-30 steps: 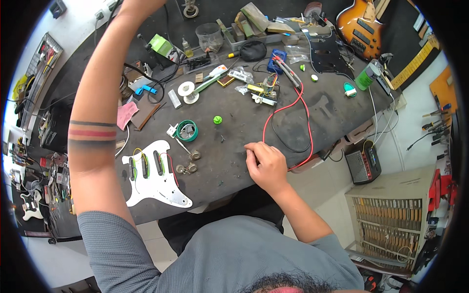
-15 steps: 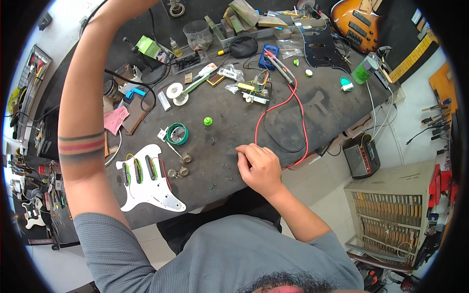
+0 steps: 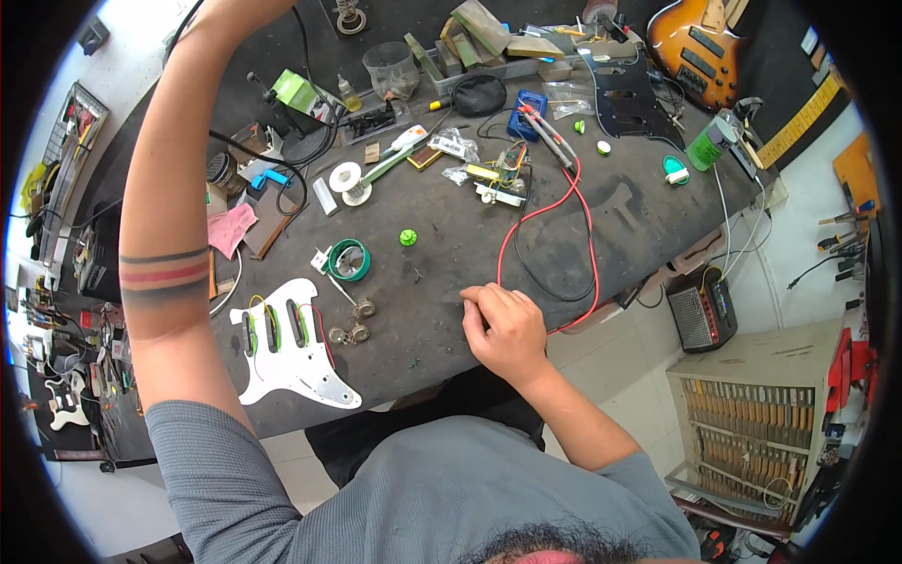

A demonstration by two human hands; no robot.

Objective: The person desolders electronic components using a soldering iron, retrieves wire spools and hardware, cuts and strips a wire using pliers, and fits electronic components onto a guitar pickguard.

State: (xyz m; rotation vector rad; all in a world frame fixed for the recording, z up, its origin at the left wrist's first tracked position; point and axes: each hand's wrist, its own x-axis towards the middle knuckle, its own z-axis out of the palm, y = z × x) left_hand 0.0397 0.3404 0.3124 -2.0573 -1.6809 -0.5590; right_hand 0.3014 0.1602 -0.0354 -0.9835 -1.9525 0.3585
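Note:
My left arm (image 3: pixel 174 188) is raised toward the far top; that hand (image 3: pixel 249 7) is cut off by the frame, its fingers hidden. My right hand (image 3: pixel 498 329) rests near the workbench's front edge with curled fingers, their contents hidden, beside red and black test leads (image 3: pixel 590 254). To its left lie a white pickguard (image 3: pixel 296 371) with three dark pickups, two metal potentiometers (image 3: pixel 362 334), a green tape ring (image 3: pixel 349 259) and a small green knob (image 3: pixel 408 237).
On the bench (image 3: pixel 413 329) are a wire spool (image 3: pixel 350 183), circuit parts (image 3: pixel 496 177), a blue meter (image 3: pixel 528 115), a black pickguard (image 3: pixel 620 94) and a sunburst guitar (image 3: pixel 695 52). An amplifier (image 3: pixel 700 310) and a drawered cabinet (image 3: pixel 742 432) stand at the right.
The view has shifted slightly. My left arm stays raised at the far top and my right hand stays curled near the bench's front edge, both with only small movement.

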